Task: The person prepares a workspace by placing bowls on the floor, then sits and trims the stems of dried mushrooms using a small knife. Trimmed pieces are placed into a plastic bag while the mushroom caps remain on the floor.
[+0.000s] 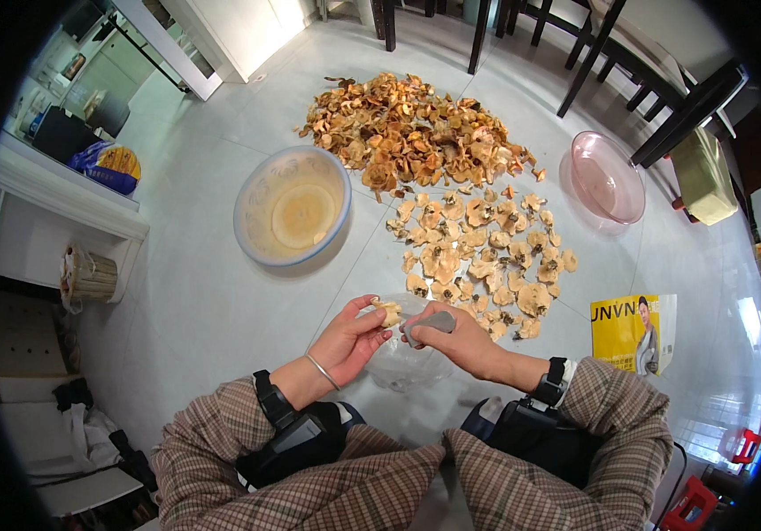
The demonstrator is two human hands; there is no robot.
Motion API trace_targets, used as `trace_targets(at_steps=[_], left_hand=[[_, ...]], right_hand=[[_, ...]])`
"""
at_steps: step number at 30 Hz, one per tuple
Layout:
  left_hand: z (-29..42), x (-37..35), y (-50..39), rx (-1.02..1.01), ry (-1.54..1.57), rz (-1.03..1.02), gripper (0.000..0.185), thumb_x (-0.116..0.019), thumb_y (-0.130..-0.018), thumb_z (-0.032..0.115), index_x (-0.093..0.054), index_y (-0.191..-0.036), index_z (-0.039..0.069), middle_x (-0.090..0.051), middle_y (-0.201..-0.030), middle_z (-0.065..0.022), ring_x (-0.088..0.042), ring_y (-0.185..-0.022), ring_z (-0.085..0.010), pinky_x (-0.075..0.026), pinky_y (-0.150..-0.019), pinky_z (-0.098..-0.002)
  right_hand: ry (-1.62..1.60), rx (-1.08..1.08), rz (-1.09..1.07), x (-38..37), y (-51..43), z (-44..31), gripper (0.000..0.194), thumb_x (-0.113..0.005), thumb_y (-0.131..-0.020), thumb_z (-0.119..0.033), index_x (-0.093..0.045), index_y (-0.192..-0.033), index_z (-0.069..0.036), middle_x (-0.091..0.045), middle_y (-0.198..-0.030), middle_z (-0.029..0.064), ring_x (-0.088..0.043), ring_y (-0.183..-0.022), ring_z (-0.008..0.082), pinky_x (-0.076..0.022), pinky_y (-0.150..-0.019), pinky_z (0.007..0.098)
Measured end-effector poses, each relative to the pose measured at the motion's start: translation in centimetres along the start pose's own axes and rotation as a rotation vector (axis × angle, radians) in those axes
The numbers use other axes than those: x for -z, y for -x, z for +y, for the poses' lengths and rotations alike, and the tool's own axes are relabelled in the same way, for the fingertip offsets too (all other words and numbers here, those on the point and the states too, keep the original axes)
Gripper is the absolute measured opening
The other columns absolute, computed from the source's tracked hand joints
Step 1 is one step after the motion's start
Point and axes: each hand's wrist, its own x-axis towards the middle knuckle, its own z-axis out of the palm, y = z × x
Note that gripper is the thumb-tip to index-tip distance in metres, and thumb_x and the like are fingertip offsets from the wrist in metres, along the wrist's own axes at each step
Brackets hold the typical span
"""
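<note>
My left hand point(352, 338) holds a small pale mushroom point(390, 313) between thumb and fingers. Close against its right side, my right hand point(450, 335) grips the grey handle of a small tool point(435, 323), probably a knife; its short tip meets the mushroom and is partly hidden. Beneath both hands a clear plastic bag point(403, 365) lies on the floor. Pale mushrooms point(440, 262), several with dark dirt at their stems, are spread out beyond my right hand. Farther off is a heap of orange-brown mushrooms point(413, 133).
A blue-rimmed basin point(242, 232) with cloudy brownish water stands left of the mushrooms. A pink transparent basin point(609, 178) is at the right, near black chair legs point(579, 79). A yellow printed bag or sheet point(616, 335) lies right of my forearm. A wooden bundle point(98, 275) stands far left.
</note>
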Motion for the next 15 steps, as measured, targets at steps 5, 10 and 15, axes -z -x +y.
trace_targets(at_steps=[5, 10, 15], left_hand=[[-0.7, -0.6, -0.1, -0.064, 0.078, 0.042, 0.041, -0.059, -0.087, 0.001, -0.035, -0.121, 0.002, -0.053, -0.113, -0.0157, -0.056, -0.101, -0.0214, -0.048, -0.089, -0.0306], [-0.9, -0.8, 0.1, -0.075, 0.092, 0.059, 0.038, -0.059, -0.087, 0.000, -0.036, -0.116, 0.002, -0.053, -0.113, -0.0164, -0.056, -0.101, -0.0216, -0.048, -0.089, -0.0307], [-1.2, -0.9, 0.3, -0.067, 0.105, 0.053, 0.037, -0.059, -0.087, 0.000, -0.036, -0.116, 0.002, -0.053, -0.114, -0.0165, -0.056, -0.101, -0.0208, -0.048, -0.089, -0.0295]], right_hand=[[0.031, 0.049, 0.054, -1.0, -0.1, 0.6, 0.020, -0.062, -0.086, -0.022, -0.059, -0.095, -0.005, -0.064, -0.091, 0.0048, -0.058, -0.083, 0.0109, -0.0458, -0.076, 0.0259], [0.012, 0.099, 0.062, -1.3, -0.3, 1.0, 0.019, -0.063, -0.087, -0.020, -0.058, -0.096, -0.004, -0.065, -0.090, 0.0045, -0.057, -0.083, 0.0098, -0.0459, -0.074, 0.0251], [-0.027, 0.069, 0.057, -1.3, -0.2, 1.2, 0.018, -0.061, -0.088, -0.019, -0.057, -0.095, -0.003, -0.065, -0.085, 0.0038, -0.056, -0.079, 0.0080, -0.0454, -0.070, 0.0240]])
